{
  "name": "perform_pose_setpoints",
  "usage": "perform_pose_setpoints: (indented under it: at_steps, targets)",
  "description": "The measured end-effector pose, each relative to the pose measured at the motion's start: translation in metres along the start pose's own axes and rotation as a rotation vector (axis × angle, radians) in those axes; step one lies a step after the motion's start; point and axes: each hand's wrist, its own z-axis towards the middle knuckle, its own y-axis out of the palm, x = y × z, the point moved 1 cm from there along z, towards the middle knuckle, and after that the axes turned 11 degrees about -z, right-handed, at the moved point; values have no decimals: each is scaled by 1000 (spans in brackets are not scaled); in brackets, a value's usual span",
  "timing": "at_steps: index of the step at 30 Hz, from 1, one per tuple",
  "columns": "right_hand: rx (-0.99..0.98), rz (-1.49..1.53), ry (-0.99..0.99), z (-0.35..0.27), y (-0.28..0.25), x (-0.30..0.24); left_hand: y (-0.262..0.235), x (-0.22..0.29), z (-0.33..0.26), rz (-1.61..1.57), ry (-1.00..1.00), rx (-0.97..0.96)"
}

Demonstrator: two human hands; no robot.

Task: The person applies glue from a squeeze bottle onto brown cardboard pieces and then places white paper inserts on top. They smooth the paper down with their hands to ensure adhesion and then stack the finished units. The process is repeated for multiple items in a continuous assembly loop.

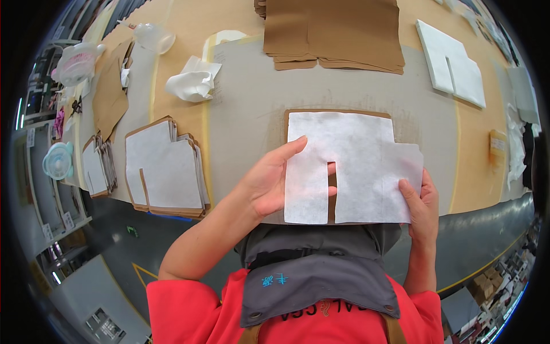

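A white non-woven sheet (349, 166), cut with a slot at its near edge and a step at its right, lies on a brown cardboard piece (338, 113) of the same outline on the grey mat (252, 103). My left hand (269, 180) grips the sheet's left near edge, thumb on top. At the right near corner, my right hand (423, 200) pinches the sheet, thumb pressed on it. The cardboard shows as a thin rim along the top and through the slot.
A stack of finished white-on-brown pieces (163, 169) lies at the left, with a smaller stack (98, 166) beyond it. Plain brown cardboard pieces (332, 34) are piled at the back. White sheets (452, 63) lie at the back right. A crumpled white cloth (193, 80) sits left of centre.
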Motion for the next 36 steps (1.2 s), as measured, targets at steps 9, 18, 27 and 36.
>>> perform_pose_setpoints:
  at_steps: [9, 18, 27, 36]
  targets:
    - [-4, -11, -3, 0, -2, 0, 5, 0, -5, -28, -34, 46]
    - [6, -41, 8, 0, -2, -2, -2, -8, -24, 161, -17, 133]
    - [-2, -39, -17, 2, -2, 5, -10, -28, -44, 247, 11, 280]
    - [-20, -48, -18, 2, -4, 8, -16, -36, -56, 189, -17, 310]
